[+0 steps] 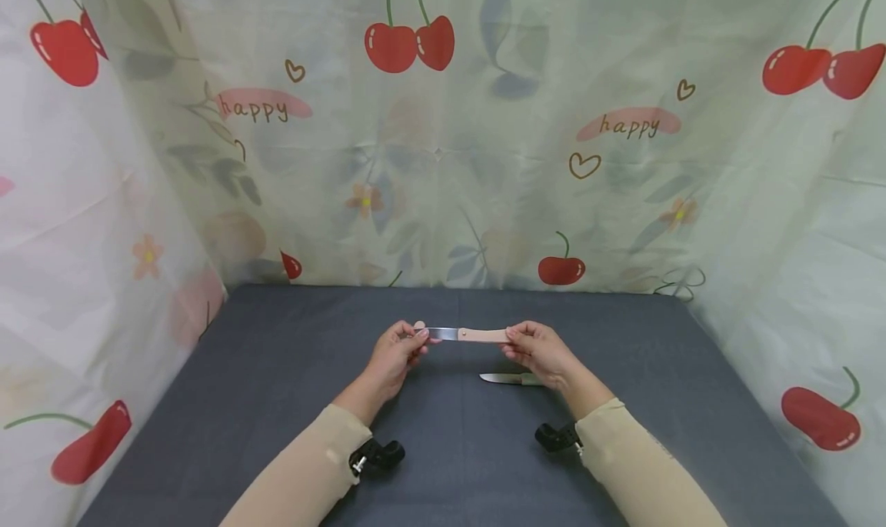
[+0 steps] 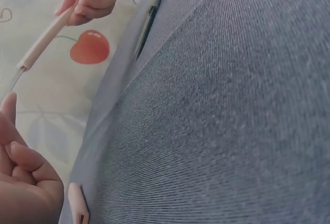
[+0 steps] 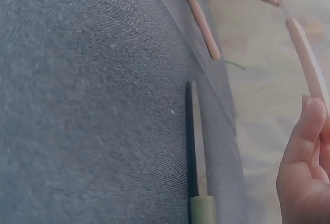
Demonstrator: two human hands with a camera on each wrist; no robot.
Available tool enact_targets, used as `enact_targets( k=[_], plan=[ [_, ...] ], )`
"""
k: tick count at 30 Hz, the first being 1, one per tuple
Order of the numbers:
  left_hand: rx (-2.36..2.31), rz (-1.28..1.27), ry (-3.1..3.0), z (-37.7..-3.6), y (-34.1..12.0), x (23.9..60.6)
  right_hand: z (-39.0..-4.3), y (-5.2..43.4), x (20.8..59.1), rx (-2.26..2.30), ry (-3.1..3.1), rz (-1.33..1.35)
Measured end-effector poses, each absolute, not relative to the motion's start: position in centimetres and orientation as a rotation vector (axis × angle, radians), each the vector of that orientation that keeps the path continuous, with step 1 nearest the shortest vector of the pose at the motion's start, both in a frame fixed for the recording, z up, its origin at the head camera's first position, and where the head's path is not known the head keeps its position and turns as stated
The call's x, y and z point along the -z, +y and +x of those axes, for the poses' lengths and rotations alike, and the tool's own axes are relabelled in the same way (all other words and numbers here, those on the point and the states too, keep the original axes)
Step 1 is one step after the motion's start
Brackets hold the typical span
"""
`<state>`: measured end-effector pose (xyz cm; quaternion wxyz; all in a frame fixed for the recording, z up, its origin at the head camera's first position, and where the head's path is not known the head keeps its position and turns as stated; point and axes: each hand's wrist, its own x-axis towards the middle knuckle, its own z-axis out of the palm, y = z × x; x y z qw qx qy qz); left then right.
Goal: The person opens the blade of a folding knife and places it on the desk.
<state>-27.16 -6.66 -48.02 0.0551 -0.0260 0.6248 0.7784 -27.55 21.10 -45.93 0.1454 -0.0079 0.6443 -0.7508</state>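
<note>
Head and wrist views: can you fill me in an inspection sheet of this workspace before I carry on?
Surface: dark grey cloth, a faint crease running across it.
Job's things: pink-handled knife, held raised above the cloth, blade exposed.
Clutter: green-handled knife lying below the right hand; slim pink piece lying near the left hand, exact type unclear.
Hands: left pinches the blade end; right pinches the handle end. Black device at each wrist.
Cables: nothing seen.
Surroundings: cherry-print curtain behind and on both sides.
</note>
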Motion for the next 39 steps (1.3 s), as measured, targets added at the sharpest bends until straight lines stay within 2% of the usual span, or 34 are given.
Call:
enact_targets(
  k=[6,16,27,39],
  plan=[
    [-2.324,-0.071,1.915,-27.3,-7.0,48.1,-27.5,21.1,45.8,2.115,1.894,0.016],
    [-2.024,0.122,2.147,-27.6,-8.3,47.6,-27.8,22.2,45.5,1.899,2.059,-0.134],
    [-1.714,0.311,2.259,-27.5,-8.8,47.0,-28.0,23.2,45.3,1.614,2.311,-0.176],
    [-1.638,0.354,2.24,-27.6,-8.7,47.5,-27.7,23.4,45.4,1.554,2.323,-0.184]
  ],
)
